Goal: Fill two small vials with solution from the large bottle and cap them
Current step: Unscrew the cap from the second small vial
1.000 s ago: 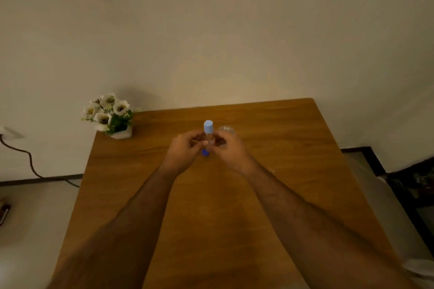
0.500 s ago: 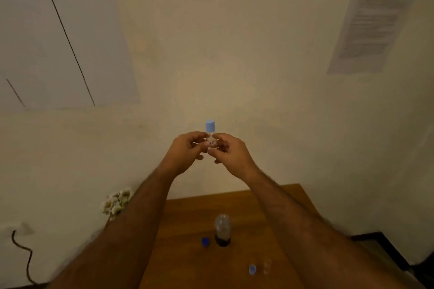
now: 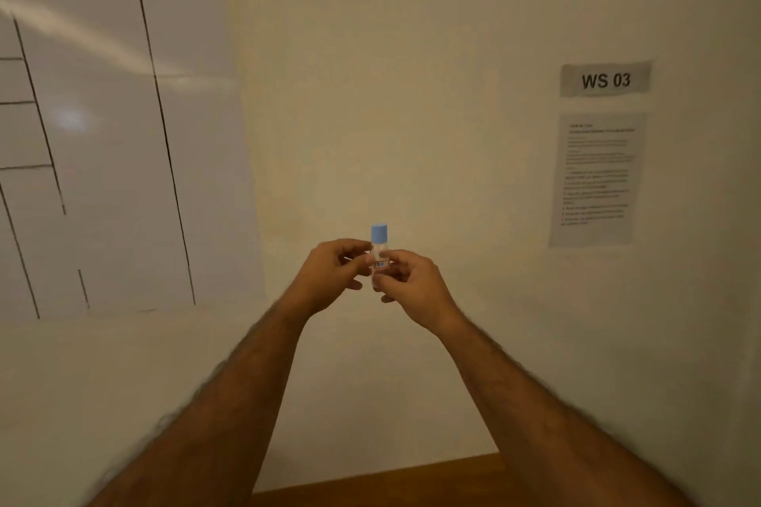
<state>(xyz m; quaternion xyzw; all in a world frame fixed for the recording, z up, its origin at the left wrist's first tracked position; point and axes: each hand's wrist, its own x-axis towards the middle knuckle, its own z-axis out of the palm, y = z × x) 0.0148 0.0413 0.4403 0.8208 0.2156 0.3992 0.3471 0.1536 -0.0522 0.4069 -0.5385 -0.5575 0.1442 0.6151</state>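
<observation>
Pinching one small clear vial point(image 3: 379, 259) from either side, the left hand point(image 3: 329, 276) and right hand point(image 3: 412, 284) hold it upright at arm's length before the wall, fingertips curled round its glass body. One light-blue cap point(image 3: 379, 234) sits on top. Two papers hang on the wall: one sign point(image 3: 605, 80) reading "WS 03" and one printed sheet point(image 3: 596, 179) below it. One strip of wooden table point(image 3: 370, 486) shows below.

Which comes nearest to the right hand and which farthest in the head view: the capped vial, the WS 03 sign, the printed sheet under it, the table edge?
1. Capped vial: pinched by the right hand, touching it.
2. Table edge: below, bottom of frame.
3. Printed sheet: right wall. Too close to call against the table edge.
4. WS 03 sign: above the sheet, farthest.
</observation>
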